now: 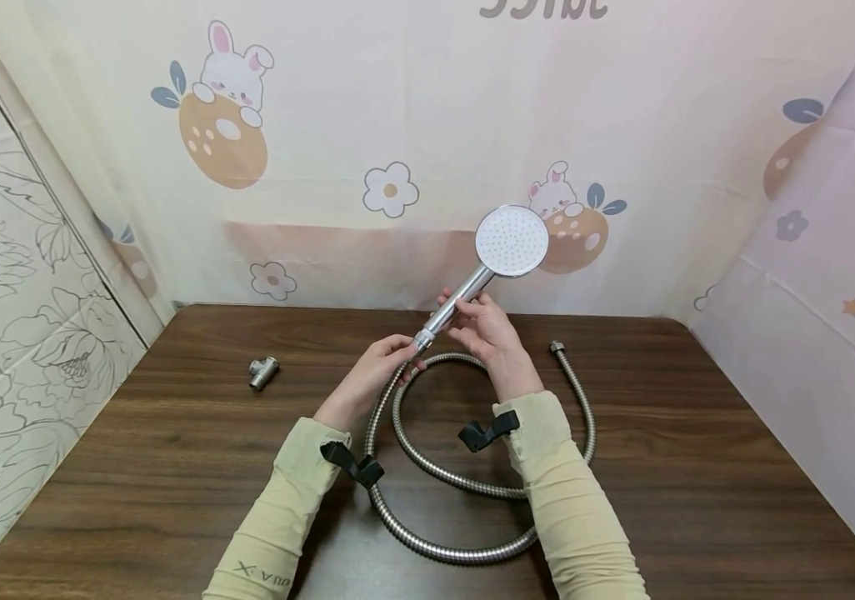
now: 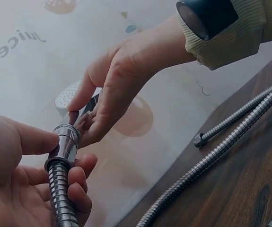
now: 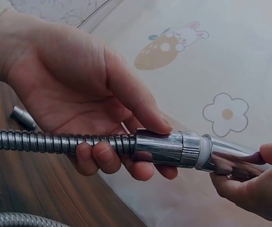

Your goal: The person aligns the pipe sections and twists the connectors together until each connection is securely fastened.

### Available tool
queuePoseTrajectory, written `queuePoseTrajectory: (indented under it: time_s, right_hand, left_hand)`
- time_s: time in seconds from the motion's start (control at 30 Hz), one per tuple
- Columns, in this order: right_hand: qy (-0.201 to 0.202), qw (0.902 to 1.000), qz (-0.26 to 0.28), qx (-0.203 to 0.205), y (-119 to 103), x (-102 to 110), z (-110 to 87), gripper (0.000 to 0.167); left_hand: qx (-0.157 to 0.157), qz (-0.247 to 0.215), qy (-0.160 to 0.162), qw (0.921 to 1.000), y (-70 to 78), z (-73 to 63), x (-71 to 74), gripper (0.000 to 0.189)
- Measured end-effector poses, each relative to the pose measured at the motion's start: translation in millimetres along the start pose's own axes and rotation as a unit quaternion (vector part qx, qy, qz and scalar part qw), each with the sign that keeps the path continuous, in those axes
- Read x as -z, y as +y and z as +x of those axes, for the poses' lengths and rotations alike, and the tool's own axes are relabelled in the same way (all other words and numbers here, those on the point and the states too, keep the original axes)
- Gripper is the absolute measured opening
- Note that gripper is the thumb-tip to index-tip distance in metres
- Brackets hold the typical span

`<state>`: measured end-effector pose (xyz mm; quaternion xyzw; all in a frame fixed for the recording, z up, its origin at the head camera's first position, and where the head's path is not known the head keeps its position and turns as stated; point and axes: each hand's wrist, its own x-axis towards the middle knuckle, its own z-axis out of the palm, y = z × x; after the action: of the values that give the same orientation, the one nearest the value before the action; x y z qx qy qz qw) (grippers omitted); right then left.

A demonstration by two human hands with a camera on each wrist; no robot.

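Note:
In the head view a chrome shower head point(image 1: 512, 241) with a round white spray face is raised above the table, tilted up to the right. My right hand point(image 1: 495, 337) grips its handle point(image 3: 232, 156). Lower down, my left hand point(image 1: 371, 371) holds the chrome end connector point(image 3: 159, 145) of the shower hose point(image 1: 465, 554), thumb on top and fingers curled beneath. Connector and handle are in line end to end, with a pale ring point(image 3: 204, 152) showing at the joint in the right wrist view. The ribbed metal hose loops down onto the table under both forearms.
On the left of the brown wooden table point(image 1: 172, 467) lies a small chrome pipe fitting point(image 1: 263, 372). The hose's other end nut point(image 1: 557, 347) rests at the right. Behind the table hangs a printed curtain point(image 1: 322, 100), and a floral panel point(image 1: 15, 275) stands at the left.

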<state>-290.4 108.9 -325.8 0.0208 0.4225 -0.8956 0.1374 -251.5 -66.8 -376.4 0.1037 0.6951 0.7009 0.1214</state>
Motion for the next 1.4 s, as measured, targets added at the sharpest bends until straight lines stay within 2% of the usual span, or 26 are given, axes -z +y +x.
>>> queuePoseTrajectory:
  time_s: [0.27,0.47,0.7,0.87,1.1,1.4]
  right_hand:
    - [0.002,0.9996,-0.022,0.019,-1,-4,-2.0,0.05]
    - [-0.003,0.999,-0.037,0.025,-1,-7,-4.1,0.051]
    - [-0.006,0.9986,-0.047,0.022,1,-10,-7.9,0.049]
    - [-0.009,0.9986,-0.045,0.026,1,-11,-8.8,0.049]
    - [-0.012,0.9981,-0.051,0.032,0,-8,-9.4,0.049]
    - [-0.015,0.9981,-0.05,0.034,0,-8,-10.3,0.047]
  left_hand:
    - [-0.009,-0.001,-0.002,1.0,0.7,0.5,-0.4,0.024]
    - [-0.003,-0.008,0.001,1.0,1.9,0.0,-0.5,0.026]
    - [0.004,0.01,-0.032,0.9994,4.2,-3.3,2.8,0.028]
    - [-0.001,0.014,-0.043,0.999,5.2,-4.5,3.5,0.025]
    - [0.008,-0.002,-0.08,0.9967,1.7,-2.6,2.9,0.021]
    - [-0.003,0.009,-0.061,0.9981,0.9,-1.5,1.2,0.024]
